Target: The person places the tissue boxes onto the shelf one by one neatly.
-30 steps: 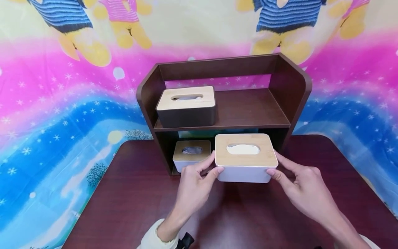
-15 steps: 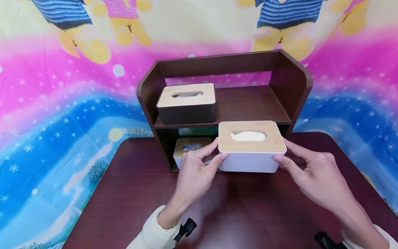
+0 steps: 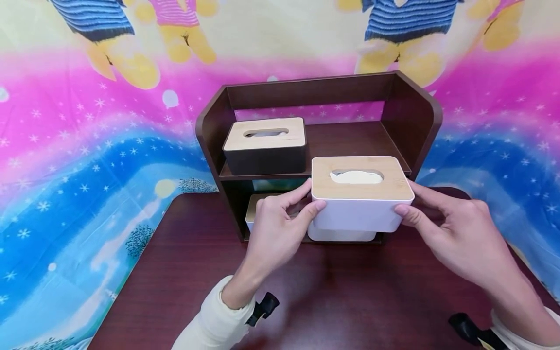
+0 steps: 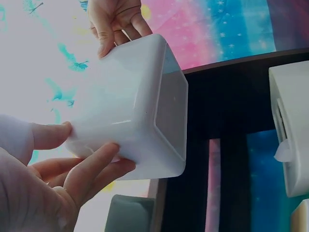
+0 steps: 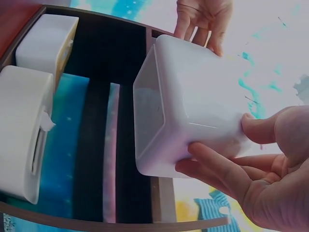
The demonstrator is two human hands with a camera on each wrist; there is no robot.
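Observation:
Between my two hands is a white tissue box [image 3: 356, 214] with a pale wooden lid, white tissue showing in its slot. My left hand [image 3: 273, 228] grips its left end, thumb on the front corner. The right end is gripped by my right hand [image 3: 459, 238] in the same way. The box is lifted in front of the upper shelf's edge. Its hollow underside [image 5: 149, 106] shows in the right wrist view. Below and behind it, a second white tissue box [image 5: 24, 130] stands on the lower shelf, mostly hidden in the head view.
A black tissue box [image 3: 264, 160] with a wooden lid sits at the left of the upper shelf. Another wooden-lidded white tissue box [image 5: 46, 41] stands lower left, partly behind my left hand. The brown desk shelf [image 3: 428, 116] stands on a dark red table [image 3: 175, 277].
Both hands have raised the wooden-lidded white box and shifted it slightly right, from before the lower shelf to the upper shelf's edge. The white box beneath has come into view.

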